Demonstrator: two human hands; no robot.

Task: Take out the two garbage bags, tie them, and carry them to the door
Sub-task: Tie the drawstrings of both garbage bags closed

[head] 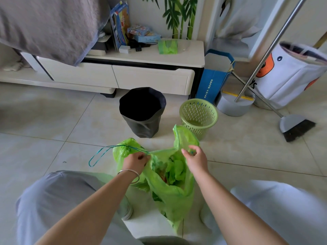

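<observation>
An open green garbage bag [174, 195] lies on the floor between my knees, showing scraps inside. My left hand [135, 160] is shut on its left rim and drawstring, and my right hand [195, 157] pinches the right rim, which stands up in a flap. Behind my left hand sits a second green garbage bag [123, 149], cinched at the top, with a blue-green drawstring loop [99, 155] trailing left on the tiles. Beyond them stand a bin lined in black [142, 112] and a bare green basket bin [198, 115].
A low cream TV cabinet [141, 75] runs along the far wall with boxes and a roll of green bags [167, 46] on top. A blue paper bag [215, 76], dustpan, broom [297, 127] and white laundry hamper [290, 73] crowd the right side.
</observation>
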